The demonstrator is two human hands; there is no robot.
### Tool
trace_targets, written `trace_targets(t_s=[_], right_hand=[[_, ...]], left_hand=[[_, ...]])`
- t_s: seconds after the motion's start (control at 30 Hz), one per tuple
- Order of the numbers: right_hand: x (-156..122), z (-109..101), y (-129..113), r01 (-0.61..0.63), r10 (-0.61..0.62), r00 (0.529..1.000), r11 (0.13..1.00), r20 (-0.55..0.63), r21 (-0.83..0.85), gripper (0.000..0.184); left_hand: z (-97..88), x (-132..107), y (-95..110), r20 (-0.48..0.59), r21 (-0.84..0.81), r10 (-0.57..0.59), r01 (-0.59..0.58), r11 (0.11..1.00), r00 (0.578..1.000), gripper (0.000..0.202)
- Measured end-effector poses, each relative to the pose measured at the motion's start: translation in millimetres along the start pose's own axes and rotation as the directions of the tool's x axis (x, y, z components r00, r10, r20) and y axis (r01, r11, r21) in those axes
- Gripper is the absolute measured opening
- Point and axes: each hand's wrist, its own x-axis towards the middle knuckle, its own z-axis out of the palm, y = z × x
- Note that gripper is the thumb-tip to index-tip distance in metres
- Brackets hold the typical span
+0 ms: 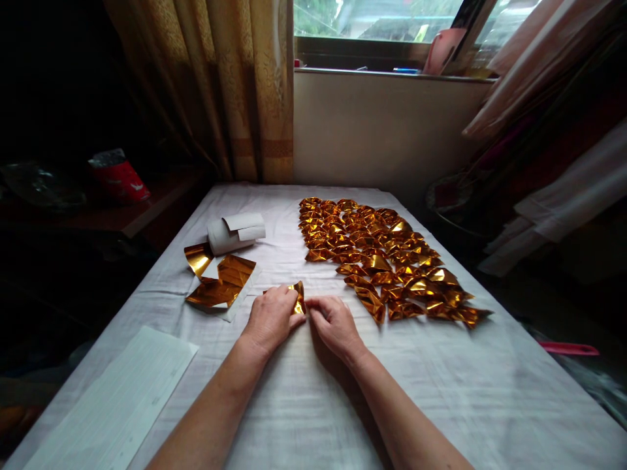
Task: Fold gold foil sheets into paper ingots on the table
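My left hand (272, 316) is closed over a folded piece of gold foil paper (298, 299) at the middle of the table. Its fingers cover most of the piece; a shiny creased end shows on the right. Just beside that end is my right hand (336, 323), thumb and fingertips drawn together. Whether they grip the foil's edge I cannot tell. To the right lie many folded gold foil pieces (372, 251) in rows. Flat gold foil sheets (228, 281) with white backs rest left of my left hand, and a curled white-backed stack (235, 235) lies behind them.
A white cloth covers the table (313, 418). A pale lined sheet (117, 398) lies at its near left. Behind stand a gold curtain (235, 85) and a window. A red packet (120, 179) sits on a dark side surface at left; clothes (573, 189) hang at right.
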Motion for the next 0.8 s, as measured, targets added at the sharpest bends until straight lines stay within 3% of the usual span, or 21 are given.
trace_targets(t_s=[0.13, 0.3, 0.43, 0.5, 0.57, 0.67, 0.8], right_hand=[[0, -2, -6, -0.005, 0.005, 1.0, 1.0, 0.012, 0.024, 0.021], [-1, 2, -11, -0.015, 0.015, 1.0, 1.0, -0.019, -0.003, 0.022], [-1, 9, -6, 0.016, -0.016, 0.995, 1.0, -0.098, 0.002, 0.009], [-1, 11, -5, 0.092, -0.087, 0.98, 0.996, -0.18, 0.02, 0.01], [-1, 9, -7, 0.225, -0.219, 0.938, 0.974, -0.269, -0.011, 0.011], [-2, 2, -14, 0.408, -0.43, 0.83, 0.902, -0.355, -0.138, 0.012], [-4, -6, -21, 0.505, -0.561, 0.734, 0.828, -0.383, -0.243, 0.013]], left_hand=[[1.5, 2, -13, 0.008, -0.03, 0.036, -0.035, 0.999, 0.999, 0.015], [5.7, 7, -30, 0.004, -0.167, 0.033, -0.032, 0.986, 0.999, 0.02], [2.7, 8, -30, -0.006, -0.289, 0.037, -0.037, 0.956, 0.999, 0.021], [-2.4, 7, -26, 0.0, -0.355, 0.01, -0.009, 0.935, 1.0, 0.023], [-8.8, 6, -21, -0.005, -0.4, -0.044, 0.038, 0.916, 0.999, 0.03], [-18.7, 3, -14, -0.074, -0.471, -0.122, 0.073, 0.879, 0.99, 0.039], [-27.1, -2, -6, -0.151, -0.57, -0.133, 0.024, 0.822, 0.98, 0.037]])
